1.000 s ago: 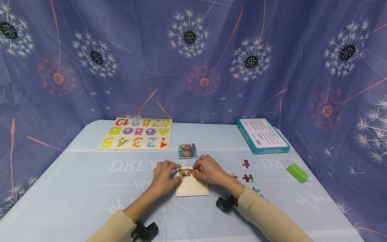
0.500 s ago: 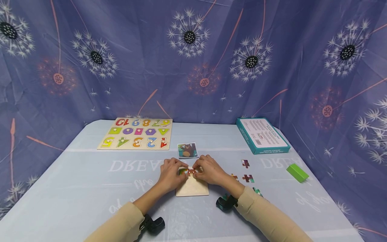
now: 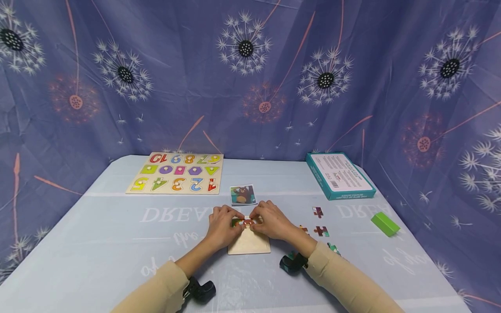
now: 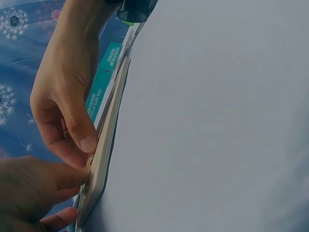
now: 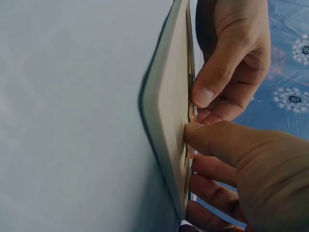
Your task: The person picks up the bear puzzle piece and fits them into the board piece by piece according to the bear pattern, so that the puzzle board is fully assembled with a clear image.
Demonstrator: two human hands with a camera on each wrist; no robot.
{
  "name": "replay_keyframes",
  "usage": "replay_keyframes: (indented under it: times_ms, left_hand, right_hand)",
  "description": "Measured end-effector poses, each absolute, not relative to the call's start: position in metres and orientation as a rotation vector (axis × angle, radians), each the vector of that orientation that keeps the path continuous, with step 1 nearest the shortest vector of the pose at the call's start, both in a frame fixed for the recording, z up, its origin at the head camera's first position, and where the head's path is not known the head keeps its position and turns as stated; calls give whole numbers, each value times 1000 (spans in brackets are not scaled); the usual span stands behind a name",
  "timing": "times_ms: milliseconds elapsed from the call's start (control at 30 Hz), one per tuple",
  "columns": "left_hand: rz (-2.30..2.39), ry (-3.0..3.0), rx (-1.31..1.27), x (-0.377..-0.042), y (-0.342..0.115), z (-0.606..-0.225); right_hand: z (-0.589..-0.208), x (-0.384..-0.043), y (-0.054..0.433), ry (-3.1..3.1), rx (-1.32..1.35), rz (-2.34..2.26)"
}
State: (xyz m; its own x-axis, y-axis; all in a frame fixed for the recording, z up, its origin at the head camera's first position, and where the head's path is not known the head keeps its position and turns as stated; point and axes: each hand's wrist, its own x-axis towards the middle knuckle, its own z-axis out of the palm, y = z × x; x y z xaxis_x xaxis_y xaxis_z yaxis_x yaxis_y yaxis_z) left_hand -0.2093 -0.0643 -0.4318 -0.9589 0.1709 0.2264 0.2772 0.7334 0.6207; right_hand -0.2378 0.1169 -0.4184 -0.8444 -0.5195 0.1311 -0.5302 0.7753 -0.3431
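Note:
A pale wooden puzzle tray (image 3: 248,244) lies flat on the table between both hands. Along its far edge sits a brown bear-face jigsaw piece (image 3: 248,223), beside a green and orange piece (image 3: 235,222) partly covered by fingers. My right hand (image 3: 272,221) pinches the bear-face piece from its right side with thumb and forefinger. From the left, my left hand (image 3: 224,226) holds the same piece between thumb and forefinger. In the right wrist view, the right thumb (image 5: 193,133) presses close over the tray's surface. Fingers hide much of the pieces.
A bear picture card (image 3: 242,194) lies just beyond the tray. Loose jigsaw pieces (image 3: 321,231) are scattered to the right, some behind the right forearm. Further out are a green block (image 3: 385,224), a teal box (image 3: 340,176) and a wooden number board (image 3: 176,173).
My left hand has slid right along the tray, from its left edge up to the bear-face piece, closer to the right hand. The right hand stays on that piece.

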Motion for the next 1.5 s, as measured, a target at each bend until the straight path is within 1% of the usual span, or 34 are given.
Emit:
replay_keyframes:
  times_ms: [1033, 1500]
  left_hand:
    - [-950, -2785, -340, -209, -62, -436]
    - [-1012, -2765, -329, -209, -62, -436]
  right_hand:
    - [-419, -238, 118, -2922, 885, 585]
    - [-420, -237, 120, -2903, 887, 626]
